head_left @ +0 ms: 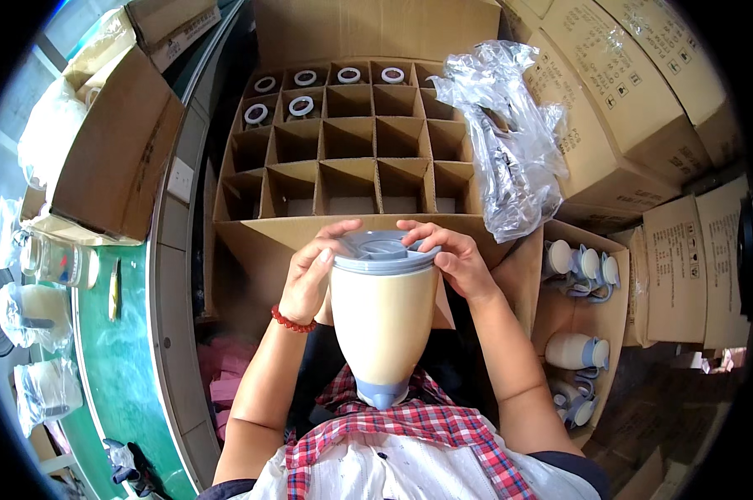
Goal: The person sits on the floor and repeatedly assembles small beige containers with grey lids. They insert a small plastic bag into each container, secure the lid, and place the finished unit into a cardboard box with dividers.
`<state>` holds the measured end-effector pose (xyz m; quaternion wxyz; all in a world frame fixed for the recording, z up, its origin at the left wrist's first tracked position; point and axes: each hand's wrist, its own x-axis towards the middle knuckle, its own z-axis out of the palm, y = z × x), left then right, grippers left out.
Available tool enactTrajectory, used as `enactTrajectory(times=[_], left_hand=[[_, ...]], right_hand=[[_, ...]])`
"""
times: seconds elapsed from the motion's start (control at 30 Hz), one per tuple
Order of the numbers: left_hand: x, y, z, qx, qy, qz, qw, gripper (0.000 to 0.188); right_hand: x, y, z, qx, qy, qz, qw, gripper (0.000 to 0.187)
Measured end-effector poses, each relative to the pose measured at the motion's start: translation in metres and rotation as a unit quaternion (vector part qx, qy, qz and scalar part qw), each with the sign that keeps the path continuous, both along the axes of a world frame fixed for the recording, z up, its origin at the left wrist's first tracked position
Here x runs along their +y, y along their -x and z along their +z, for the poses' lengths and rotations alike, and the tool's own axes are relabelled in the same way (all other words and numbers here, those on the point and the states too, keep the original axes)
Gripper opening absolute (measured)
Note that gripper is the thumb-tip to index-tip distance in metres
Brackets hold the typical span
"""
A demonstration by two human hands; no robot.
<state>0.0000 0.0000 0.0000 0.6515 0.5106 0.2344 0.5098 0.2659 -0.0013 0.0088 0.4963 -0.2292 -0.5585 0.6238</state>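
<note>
While clasped between left hand [305, 275] and right hand [460, 262] at the centre of the dial, looks rather top-heavy as a cream jug [382, 321]: broad beneath the grey-blue lid [385, 252] toward twelve o'clock, tapering to a blue foot [382, 392] toward six. Has both hands bent partway closed over the lid's edge, at about ten o'clock and two. Gives no sure sign of support underneath (being so close to the red-checked trim [393, 423] at six).

Seems fairly light, stiff, smooth enough to slip, and perhaps brittle if dropped; impossible to say from here whether glass or plastic. Better to take hold around the body, just under the lid, palms on opposite sides, than by the lid alone, possibly loose.

Contrasts, in its satiny roundness, with rougher surroundings: at twelve o'clock with a divided carton [403, 137], matt and square-celled, partly filled with white-ringed pieces [349, 75]; at two with crumpled, glinting plastic film [510, 142]; between three and four with an open box [551, 312] bearing more cream-and-blue jugs [572, 351]; at eight with a glossy green tabletop [122, 358]; at nine with clear-bagged vessels [35, 312]. Shows knobbly texture too, near eight, in a red bead bracelet [293, 320].
</note>
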Motion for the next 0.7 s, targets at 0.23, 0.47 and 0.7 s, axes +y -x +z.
enactTrajectory(times=[0.23, 0.47, 0.7], left_hand=[[0.01, 0.003, -0.012, -0.051, 0.103, -0.037, 0.993, 0.051], [0.009, -0.021, 0.101, 0.3, -0.18, 0.062, 0.935, 0.044], [-0.006, -0.018, 0.082, 0.296, -0.262, 0.024, 0.918, 0.018]], right_hand=[[-0.028, 0.017, 0.076, -0.256, -0.116, -0.079, 0.956, 0.041], [0.054, 0.014, -0.006, 0.146, 0.272, 0.02, 0.951, 0.067], [0.018, 0.013, 0.022, -0.03, 0.325, 0.082, 0.942, 0.077]])
